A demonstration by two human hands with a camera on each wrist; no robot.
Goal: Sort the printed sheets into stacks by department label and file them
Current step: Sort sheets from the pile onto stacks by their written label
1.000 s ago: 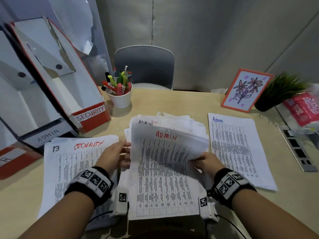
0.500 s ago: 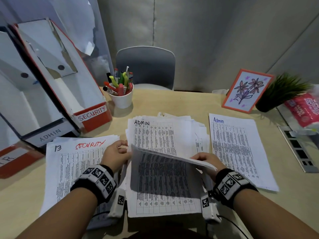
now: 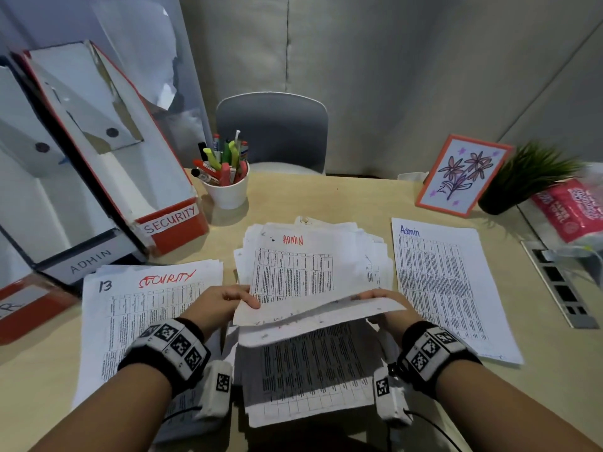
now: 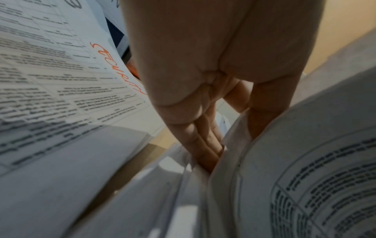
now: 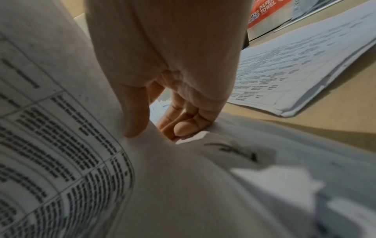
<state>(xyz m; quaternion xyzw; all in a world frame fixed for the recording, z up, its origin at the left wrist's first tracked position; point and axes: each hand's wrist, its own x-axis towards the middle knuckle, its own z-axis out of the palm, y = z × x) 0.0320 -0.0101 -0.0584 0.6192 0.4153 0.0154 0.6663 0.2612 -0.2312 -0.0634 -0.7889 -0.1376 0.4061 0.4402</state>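
Three file boxes stand at your left on the desk (image 3: 342, 203), and none shows a sheet from the desk filed in it yet: the red one labelled SECURITY (image 3: 169, 220), the grey one labelled ADMIN (image 3: 88, 261), and a third red one (image 3: 23, 308) whose label is mostly cut off. So the filing half of the job looks untouched.

Next in size is the unsorted pile (image 3: 313, 265) in the middle of the desk, straight in front of you. It is ragged and thick, with a sheet headed ADMIN in red showing on top at the far end. Most of the sorting seems to lie ahead.

Two sorted stacks are begun. Your security stack (image 3: 146, 308) lies to the left of the pile, just beside it, under your left forearm. Your admin stack (image 3: 437, 282) lies to the right, a little apart; how deep either runs is hard to judge.

Smallest, the few sheets (image 3: 313, 321) you are lifting off the near end of the pile, curled up toward you so their headings face away. Your left hand (image 3: 222, 305) pinches their left edge, thumb on top and fingers (image 4: 205, 149) tucked beneath. Your right hand (image 3: 388, 308) grips the right edge the same way, thumb (image 5: 136, 119) pressing the curl, fingers folded under. You have yet to read those labels and deal the sheets out.
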